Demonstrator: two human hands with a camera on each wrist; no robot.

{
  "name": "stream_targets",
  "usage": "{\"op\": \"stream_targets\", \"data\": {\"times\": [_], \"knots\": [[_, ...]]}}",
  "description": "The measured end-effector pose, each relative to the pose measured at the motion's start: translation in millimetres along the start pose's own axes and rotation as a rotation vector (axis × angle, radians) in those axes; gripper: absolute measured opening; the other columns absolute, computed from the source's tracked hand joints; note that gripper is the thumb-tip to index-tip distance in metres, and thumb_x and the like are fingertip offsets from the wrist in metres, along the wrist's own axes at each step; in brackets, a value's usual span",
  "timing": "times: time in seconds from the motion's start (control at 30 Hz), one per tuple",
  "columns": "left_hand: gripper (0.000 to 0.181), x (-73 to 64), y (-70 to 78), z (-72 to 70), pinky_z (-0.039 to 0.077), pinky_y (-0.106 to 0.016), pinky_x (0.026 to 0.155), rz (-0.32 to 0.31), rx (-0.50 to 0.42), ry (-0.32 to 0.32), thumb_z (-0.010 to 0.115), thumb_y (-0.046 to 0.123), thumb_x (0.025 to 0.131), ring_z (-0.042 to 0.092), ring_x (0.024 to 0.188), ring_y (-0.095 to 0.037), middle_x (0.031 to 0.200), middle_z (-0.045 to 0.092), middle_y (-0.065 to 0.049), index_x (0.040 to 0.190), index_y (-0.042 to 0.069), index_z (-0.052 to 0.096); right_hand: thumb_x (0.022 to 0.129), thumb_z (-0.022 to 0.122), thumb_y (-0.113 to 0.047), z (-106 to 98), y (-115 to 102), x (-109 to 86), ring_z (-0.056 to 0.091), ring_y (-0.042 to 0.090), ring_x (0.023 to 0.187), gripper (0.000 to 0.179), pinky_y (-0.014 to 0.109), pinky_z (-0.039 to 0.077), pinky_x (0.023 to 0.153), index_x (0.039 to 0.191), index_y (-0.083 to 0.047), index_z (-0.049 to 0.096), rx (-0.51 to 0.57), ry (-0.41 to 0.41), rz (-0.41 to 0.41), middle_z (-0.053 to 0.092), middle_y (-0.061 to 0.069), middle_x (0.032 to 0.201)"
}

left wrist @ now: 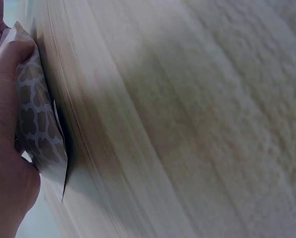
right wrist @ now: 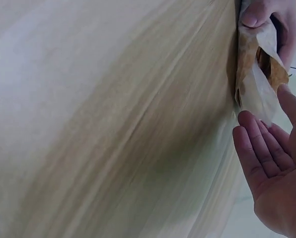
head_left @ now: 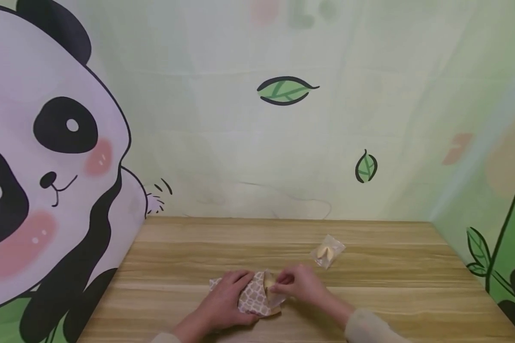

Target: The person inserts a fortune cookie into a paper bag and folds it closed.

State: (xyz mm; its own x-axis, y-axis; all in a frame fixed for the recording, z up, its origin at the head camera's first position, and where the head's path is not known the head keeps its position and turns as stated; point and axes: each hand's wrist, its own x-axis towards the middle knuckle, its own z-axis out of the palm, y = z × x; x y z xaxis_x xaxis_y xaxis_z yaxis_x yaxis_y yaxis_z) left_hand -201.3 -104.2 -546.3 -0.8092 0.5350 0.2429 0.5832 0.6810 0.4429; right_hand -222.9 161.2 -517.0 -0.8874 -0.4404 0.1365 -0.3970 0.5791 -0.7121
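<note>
Head view: left hand (head_left: 228, 299) grips patterned bag (head_left: 252, 299) on table (head_left: 189, 252), probably steadying its mouth; right hand (head_left: 304, 287) lightly pinches clear packet (head_left: 277, 299) there.
Left wrist: bent fingers span the bag, wrist low. Right wrist: palm faces camera, long fingers gently bent, thumb opposed, packet part-way inside bag.

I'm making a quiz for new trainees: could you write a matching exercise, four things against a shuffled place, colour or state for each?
1. left hand
2. right hand
3. patterned bag
4. farther wrapped cookie

A. apart from both hands
B. tan with white lines
C. gripping the bag
D. at the bag's open end

Pairs: 1-C; 2-D; 3-B; 4-A
</note>
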Motion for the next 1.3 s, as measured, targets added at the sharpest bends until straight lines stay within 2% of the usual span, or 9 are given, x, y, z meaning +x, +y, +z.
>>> {"op": "stream_targets", "data": {"times": [0.27, 0.53, 0.77, 0.83, 0.97, 1.03, 1.2, 1.3], "knots": [[0.098, -0.3, -0.6, 3.1, 0.048, -0.055, 0.114, -0.01, 0.008, 0.003, 0.091, 0.055, 0.071, 0.055, 0.136, -0.031, 0.147, 0.059, -0.007, 0.15, 0.006, 0.059, 0.088, 0.087, -0.014, -3.3, 1.6, -11.0, 0.071, 0.006, 0.075, 0.015, 0.021, 0.059, 0.068, 0.095, -0.003, 0.08, 0.065, -0.061, 0.006, 0.08, 0.005, 0.088], [0.099, 0.4, 1.1, 2.1, 0.038, -0.057, 0.123, -0.007, -0.02, -0.012, 0.091, 0.054, 0.072, 0.055, 0.137, -0.03, 0.147, 0.058, -0.009, 0.15, 0.004, 0.058, 0.088, 0.088, -0.012, 5.3, -1.3, -12.5, 0.069, 0.002, 0.071, 0.013, 0.019, 0.058, 0.066, 0.09, -0.003, 0.079, 0.099, -0.02, -0.027, 0.079, 0.005, 0.082], [0.099, 2.2, 1.8, 2.4, 0.041, -0.057, 0.121, -0.008, -0.025, -0.037, 0.091, 0.055, 0.073, 0.053, 0.139, -0.031, 0.149, 0.057, -0.008, 0.152, 0.005, 0.057, 0.09, 0.086, -0.013, -2.3, -5.0, -17.4, 0.071, 0.003, 0.076, 0.012, 0.021, 0.059, 0.069, 0.094, -0.002, 0.08, 0.132, -0.049, -0.013, 0.079, 0.004, 0.087], [0.099, 2.1, 1.9, 2.5, 0.039, -0.058, 0.122, -0.004, -0.03, -0.041, 0.091, 0.054, 0.073, 0.053, 0.139, -0.031, 0.15, 0.057, -0.008, 0.152, 0.004, 0.057, 0.092, 0.084, -0.013, -6.3, -5.0, -19.3, 0.074, 0.008, 0.08, 0.016, 0.022, 0.061, 0.072, 0.1, 0.0, 0.081, 0.189, -0.065, 0.027, 0.08, 0.007, 0.091], [0.1, 1.3, 2.0, 2.2, 0.039, -0.058, 0.122, -0.008, -0.037, -0.043, 0.091, 0.054, 0.072, 0.053, 0.139, -0.032, 0.15, 0.056, -0.009, 0.152, 0.004, 0.056, 0.096, 0.08, -0.009, -10.8, -4.6, -22.2, 0.079, 0.024, 0.089, 0.026, 0.031, 0.066, 0.077, 0.113, 0.01, 0.076, 0.431, -0.109, 0.138, 0.08, 0.019, 0.102], [0.1, 1.1, 2.0, 1.9, 0.04, -0.058, 0.121, -0.01, -0.039, -0.044, 0.091, 0.054, 0.072, 0.053, 0.139, -0.032, 0.151, 0.056, -0.009, 0.152, 0.004, 0.056, 0.096, 0.079, -0.008, -11.0, -4.9, -23.2, 0.079, 0.028, 0.09, 0.028, 0.034, 0.066, 0.077, 0.115, 0.012, 0.074, 0.504, -0.12, 0.167, 0.079, 0.022, 0.102], [0.1, 0.9, 2.5, 1.1, 0.042, -0.057, 0.12, -0.01, -0.027, -0.035, 0.092, 0.053, 0.072, 0.054, 0.138, -0.032, 0.149, 0.057, -0.009, 0.152, 0.004, 0.057, 0.099, 0.076, -0.008, -6.8, -6.3, -24.5, 0.08, 0.024, 0.089, 0.025, 0.032, 0.066, 0.075, 0.114, 0.012, 0.075, 0.528, -0.139, 0.135, 0.079, 0.022, 0.101], [0.1, 0.7, 3.7, 0.5, 0.047, -0.054, 0.115, -0.007, -0.012, -0.024, 0.092, 0.054, 0.071, 0.054, 0.137, -0.031, 0.149, 0.058, -0.009, 0.151, 0.005, 0.057, 0.103, 0.069, -0.005, -2.2, -6.1, -23.8, 0.08, 0.03, 0.097, 0.026, 0.035, 0.066, 0.079, 0.118, 0.017, 0.071, 0.629, -0.164, 0.141, 0.077, 0.028, 0.106]]}}
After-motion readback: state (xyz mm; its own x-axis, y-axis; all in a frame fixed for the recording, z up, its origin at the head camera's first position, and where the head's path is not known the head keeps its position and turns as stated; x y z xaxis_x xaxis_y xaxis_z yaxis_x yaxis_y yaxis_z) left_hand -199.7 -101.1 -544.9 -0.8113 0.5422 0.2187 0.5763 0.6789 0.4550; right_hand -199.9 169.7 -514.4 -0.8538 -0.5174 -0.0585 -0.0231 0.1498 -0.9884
